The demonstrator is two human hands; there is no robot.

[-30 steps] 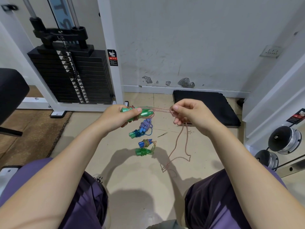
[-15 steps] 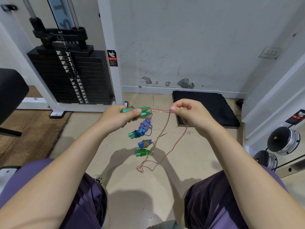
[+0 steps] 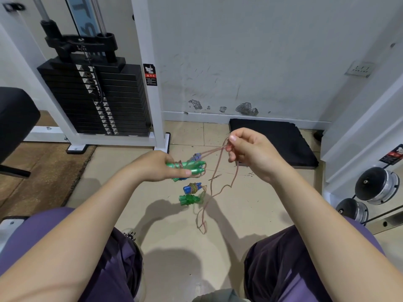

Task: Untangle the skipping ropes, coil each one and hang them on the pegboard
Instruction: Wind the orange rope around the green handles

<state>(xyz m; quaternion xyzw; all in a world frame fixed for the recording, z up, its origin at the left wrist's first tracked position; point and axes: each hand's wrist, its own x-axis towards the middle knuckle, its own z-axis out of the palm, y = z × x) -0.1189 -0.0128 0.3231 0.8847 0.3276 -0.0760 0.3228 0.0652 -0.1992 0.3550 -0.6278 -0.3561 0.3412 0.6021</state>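
Observation:
My left hand [image 3: 159, 165] grips a pair of green skipping-rope handles [image 3: 192, 167], held side by side and pointing right. A thin pinkish rope [image 3: 214, 179] runs from them up to my right hand [image 3: 250, 149], which pinches it between thumb and fingers. The rest of that rope hangs in a loose loop down to about knee height. Behind the green handles a blue-and-white braided rope [image 3: 196, 157] partly shows. On the floor lie a blue handle wrapped in yellowish cord [image 3: 193, 188] and a green handle piece [image 3: 189, 199]. No pegboard is in view.
A black weight stack [image 3: 98, 99] in a white frame stands at the back left. A black foam pad [image 3: 274, 142] lies against the wall. Chrome dumbbells [image 3: 378, 185] sit on a rack at the right. A dark padded seat [image 3: 15, 118] juts in at the far left.
My right hand rose and moved right, drawing the pinkish rope out longer. My left hand dropped slightly with the green handles. The hanging loop swung toward the middle.

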